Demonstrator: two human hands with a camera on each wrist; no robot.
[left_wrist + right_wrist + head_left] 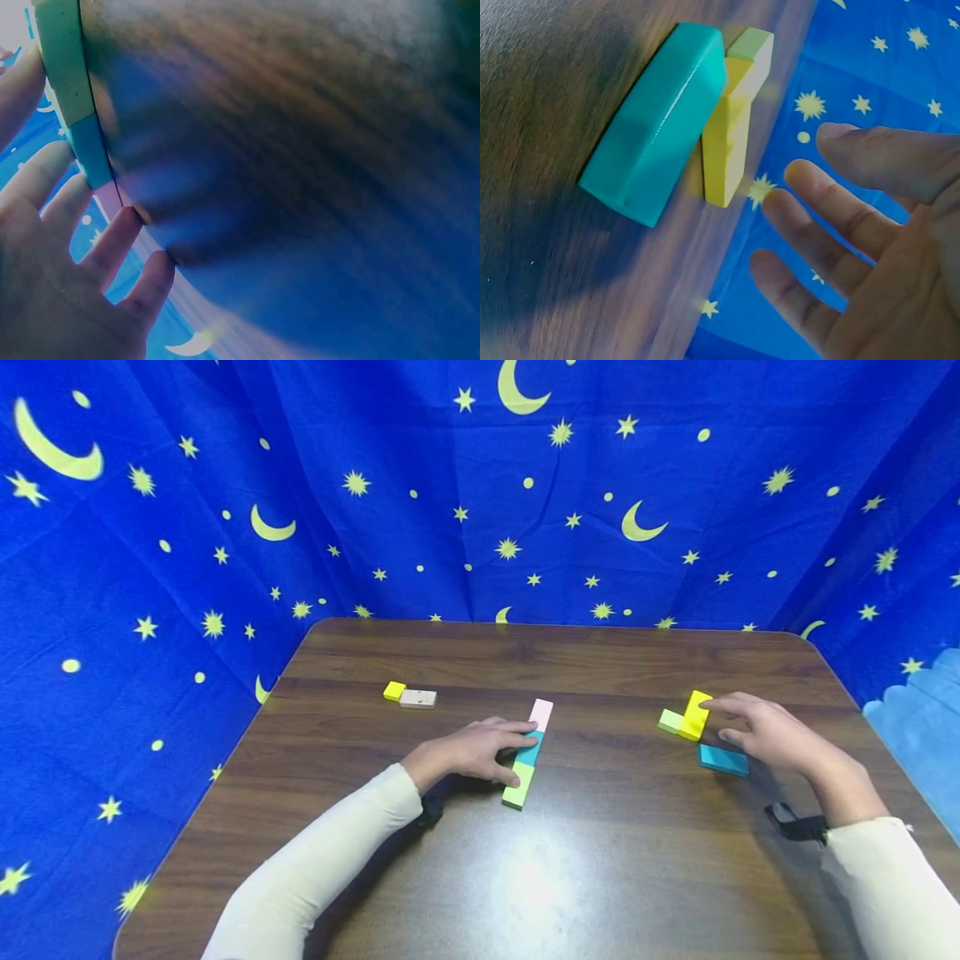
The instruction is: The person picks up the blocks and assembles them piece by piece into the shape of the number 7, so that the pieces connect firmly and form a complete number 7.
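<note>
Three blocks lie end to end mid-table: a pink block (542,710) farthest, a teal block (529,750) in the middle, a light green block (517,787) nearest. My left hand (476,749) rests along this row, thumb on the light green block and spread fingers at the other two. On the right, a yellow block (696,714) touches a small light green block (670,721). A second teal block (723,761) lies just nearer to me. Over these hovers my right hand (776,735), fingers loosely extended; the right wrist view shows nothing in its grasp.
Toward the back left of the wooden table (600,860) lie a small yellow block (394,691) and a whitish wood block (417,699), touching. A blue curtain (420,443) with moons and stars stands behind the table and along its sides.
</note>
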